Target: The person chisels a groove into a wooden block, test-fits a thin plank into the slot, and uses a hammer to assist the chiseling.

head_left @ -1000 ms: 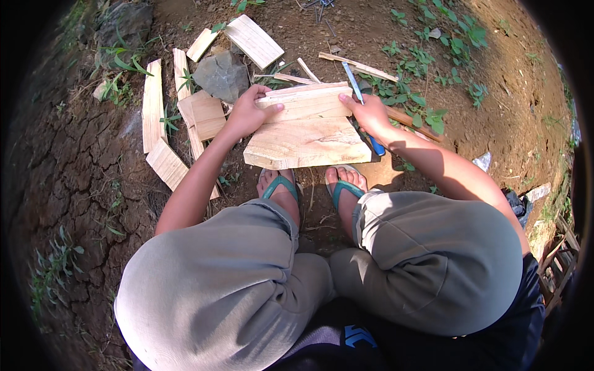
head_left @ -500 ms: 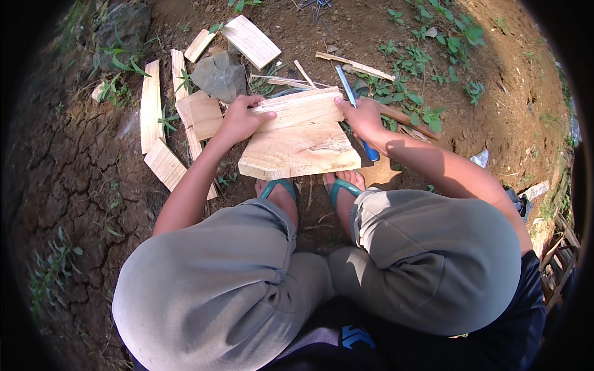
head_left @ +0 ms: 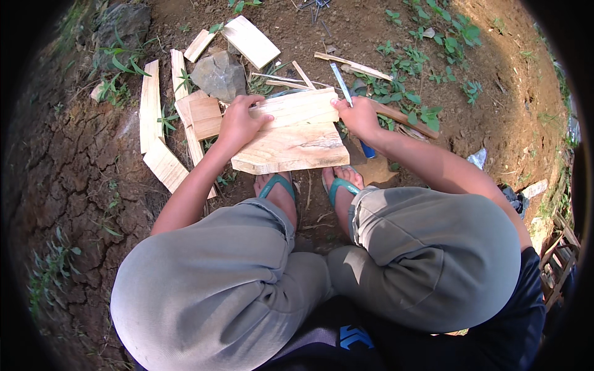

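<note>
My left hand (head_left: pixel 241 120) is closed on the left end of a narrow wooden board (head_left: pixel 297 108), thumb lying on its top face. My right hand (head_left: pixel 362 117) grips the board's right end with thumb and fingers. Also in that hand is a long slim tool (head_left: pixel 341 83), pale metal at its upper end and blue at its lower end; its middle is hidden by the hand. A wider wooden board (head_left: pixel 291 148) with a grain crack and a cut left corner extends from under the narrow one toward me, above my feet. How the two boards join cannot be seen.
Several wood offcuts (head_left: pixel 150 108) lie to the left, some around a grey rock (head_left: pixel 219 75). A pale block (head_left: pixel 252 42) rests behind it. Thin wood strips (head_left: pixel 352 65) and green plants (head_left: pixel 411 62) are at the far right. Nails (head_left: pixel 318 7) lie at the far edge.
The wider board has shifted slightly left and away from me, its near edge now tilted less toward me. The tool in my right hand has tipped a little left. Both hands keep their grip.
</note>
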A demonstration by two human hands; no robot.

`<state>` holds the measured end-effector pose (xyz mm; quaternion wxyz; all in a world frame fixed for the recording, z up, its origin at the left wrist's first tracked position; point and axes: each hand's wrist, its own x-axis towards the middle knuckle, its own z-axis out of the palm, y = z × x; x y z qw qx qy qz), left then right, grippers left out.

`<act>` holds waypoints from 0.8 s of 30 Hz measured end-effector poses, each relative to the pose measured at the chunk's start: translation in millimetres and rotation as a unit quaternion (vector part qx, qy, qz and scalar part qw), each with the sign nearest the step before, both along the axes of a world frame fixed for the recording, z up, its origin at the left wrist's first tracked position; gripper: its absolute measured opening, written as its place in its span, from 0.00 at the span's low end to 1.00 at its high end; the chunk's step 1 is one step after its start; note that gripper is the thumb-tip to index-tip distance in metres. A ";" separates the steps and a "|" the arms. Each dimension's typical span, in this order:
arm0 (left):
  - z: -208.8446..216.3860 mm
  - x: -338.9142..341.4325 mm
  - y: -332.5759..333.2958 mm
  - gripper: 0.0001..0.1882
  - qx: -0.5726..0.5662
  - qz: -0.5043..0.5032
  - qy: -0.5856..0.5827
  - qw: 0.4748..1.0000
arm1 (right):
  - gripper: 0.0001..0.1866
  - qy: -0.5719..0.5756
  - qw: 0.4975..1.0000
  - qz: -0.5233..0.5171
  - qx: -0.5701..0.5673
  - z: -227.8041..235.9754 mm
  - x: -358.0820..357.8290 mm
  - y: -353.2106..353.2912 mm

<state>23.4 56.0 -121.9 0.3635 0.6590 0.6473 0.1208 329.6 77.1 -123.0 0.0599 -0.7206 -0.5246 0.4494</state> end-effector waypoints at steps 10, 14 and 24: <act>42.9 2.4 35.1 0.17 -0.137 -0.070 -0.168 0.974 | 0.23 0.021 0.998 -0.045 0.038 -3.7 11.6 0.0; 39.2 6.9 24.2 0.17 -0.195 -0.102 -0.177 0.959 | 0.25 0.027 0.997 -0.065 -0.018 13.2 8.9 6.4; 12.0 8.8 14.8 0.20 -0.141 -0.156 -0.181 0.961 | 0.20 0.072 0.994 0.042 0.077 41.1 4.7 21.1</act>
